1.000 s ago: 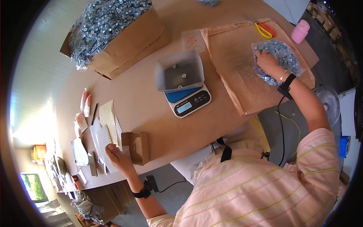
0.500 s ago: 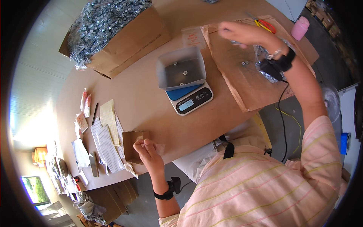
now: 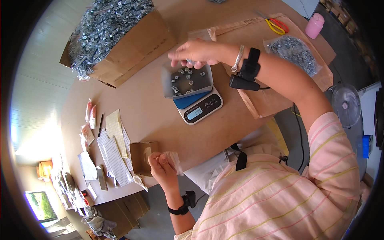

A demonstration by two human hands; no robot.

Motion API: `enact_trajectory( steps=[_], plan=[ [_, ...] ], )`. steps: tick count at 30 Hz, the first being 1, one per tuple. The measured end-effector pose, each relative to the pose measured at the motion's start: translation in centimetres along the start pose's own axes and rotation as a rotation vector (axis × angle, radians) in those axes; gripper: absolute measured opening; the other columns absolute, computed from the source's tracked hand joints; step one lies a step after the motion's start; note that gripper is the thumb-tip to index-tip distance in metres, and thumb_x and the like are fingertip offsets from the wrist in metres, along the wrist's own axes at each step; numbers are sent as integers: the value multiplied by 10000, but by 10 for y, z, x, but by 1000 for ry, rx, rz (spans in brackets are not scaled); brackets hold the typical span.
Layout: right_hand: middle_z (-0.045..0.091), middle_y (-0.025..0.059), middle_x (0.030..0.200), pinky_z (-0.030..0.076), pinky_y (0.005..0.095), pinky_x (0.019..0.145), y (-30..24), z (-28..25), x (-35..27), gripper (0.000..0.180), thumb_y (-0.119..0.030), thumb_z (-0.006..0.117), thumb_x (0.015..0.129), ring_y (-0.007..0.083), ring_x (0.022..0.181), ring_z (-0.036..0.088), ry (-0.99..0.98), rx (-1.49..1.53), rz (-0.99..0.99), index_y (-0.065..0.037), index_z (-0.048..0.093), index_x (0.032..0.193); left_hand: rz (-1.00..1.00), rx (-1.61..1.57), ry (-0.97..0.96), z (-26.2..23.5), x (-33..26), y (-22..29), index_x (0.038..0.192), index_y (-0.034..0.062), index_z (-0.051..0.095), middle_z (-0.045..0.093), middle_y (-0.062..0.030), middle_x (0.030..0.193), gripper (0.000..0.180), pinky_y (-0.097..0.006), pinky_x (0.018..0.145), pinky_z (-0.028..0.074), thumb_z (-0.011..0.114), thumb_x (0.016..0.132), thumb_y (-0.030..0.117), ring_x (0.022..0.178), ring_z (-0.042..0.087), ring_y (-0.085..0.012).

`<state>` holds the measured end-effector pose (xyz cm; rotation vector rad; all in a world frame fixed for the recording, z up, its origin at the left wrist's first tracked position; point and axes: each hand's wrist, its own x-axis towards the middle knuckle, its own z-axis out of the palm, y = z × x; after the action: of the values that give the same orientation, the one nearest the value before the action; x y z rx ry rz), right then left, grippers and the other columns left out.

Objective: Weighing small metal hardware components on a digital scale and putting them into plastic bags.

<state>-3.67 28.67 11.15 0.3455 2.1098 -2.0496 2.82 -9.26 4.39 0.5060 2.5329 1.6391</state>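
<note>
My right hand (image 3: 196, 53) is over the grey plastic tray (image 3: 170, 89), fingers loosely curled around a few small silver metal nuts; a bit of metal shows between the fingers. Several loose metal nuts (image 3: 191, 83) lie scattered on the tray's floor. The tray sits on the blue plate of a white digital scale (image 3: 219, 103) with a lit display. At the table's near edge my left hand (image 3: 163, 170) is closed on a small clear plastic bag (image 3: 176, 162), beside an open little cardboard box (image 3: 140, 149).
A big carton (image 3: 136, 48) heaped with metal hardware stands at the far left. To the right, a clear bag of metal nuts (image 3: 294, 52) lies on brown paper (image 3: 248, 34), near scissors (image 3: 276, 27) and a pink bottle (image 3: 315, 26). Paper sheets (image 3: 114, 140) lie left.
My right hand has swung left from above the brown paper to over the tray. More metal nuts now lie in the tray. My left hand has shifted slightly right and nearer, still with the plastic bag.
</note>
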Motion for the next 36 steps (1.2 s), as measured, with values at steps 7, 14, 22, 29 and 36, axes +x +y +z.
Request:
enact_trajectory(
  steps=[7,14,22,29,36],
  plan=[
    [526,126,908,475,131,470,-1,-64,-59,268,-179,633,978,129,777,498,133,1403,103,73,574,911,175,89,-26,12,15,0,969,-4,680,580,-22,802,222,-219,522,404,486,919,-98,615,511,-78],
    [603,82,702,499,316,560,106,-150,-116,359,-331,514,1033,213,614,599,680,-409,220,5,599,940,43,-12,-72,13,17,-6,1010,-5,687,582,-32,814,330,-210,534,406,440,849,-153,633,525,-82],
    [650,312,917,509,489,755,155,-111,-124,361,-300,568,998,471,881,642,432,-1180,122,55,508,1020,119,156,-63,17,14,5,1010,-9,681,597,-79,811,270,-259,607,454,483,864,-120,667,555,-142],
    [559,91,862,458,337,732,71,-60,-67,287,-302,532,1034,186,795,547,268,-761,-259,-19,491,1013,198,289,-66,13,8,5,946,-5,677,586,-96,747,174,-300,604,465,562,850,-94,633,578,-210],
    [666,135,942,493,386,758,18,8,-19,342,-351,576,1007,273,838,627,17,-826,-386,-24,585,1106,211,319,-78,22,7,12,864,-12,643,585,-126,731,45,-342,583,453,680,856,13,619,573,-264]
  ],
)
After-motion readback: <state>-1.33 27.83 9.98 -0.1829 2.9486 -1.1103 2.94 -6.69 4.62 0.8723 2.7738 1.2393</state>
